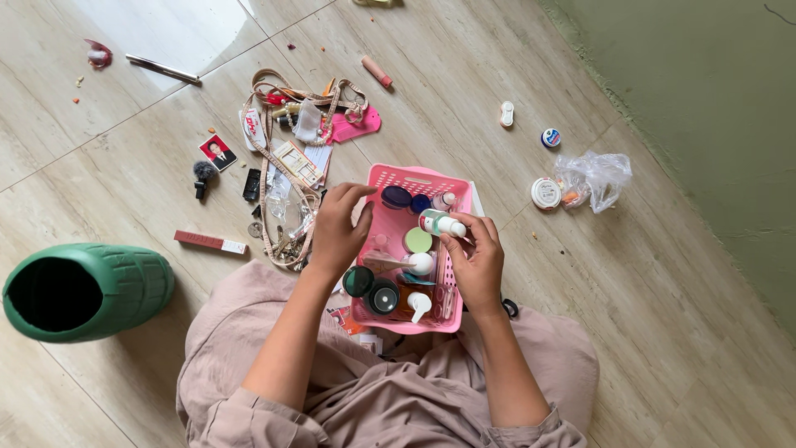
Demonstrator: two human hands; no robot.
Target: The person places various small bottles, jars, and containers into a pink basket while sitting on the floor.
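The right hand (477, 261) is pinched shut on a small white bottle with a green band (439, 222), holding it just over the right edge of the pink basket (414, 176). The left hand (338, 228) curls over the basket's left edge, fingers bent; whether it grips the rim cannot be told. Inside sit jars, a green lid and a pump bottle (419, 304). It looks like sorting: the bottle next needs a free gap among the jars. Off the left edge, a tangle of straps (290, 158) and a green bin (83, 290) on the floor.
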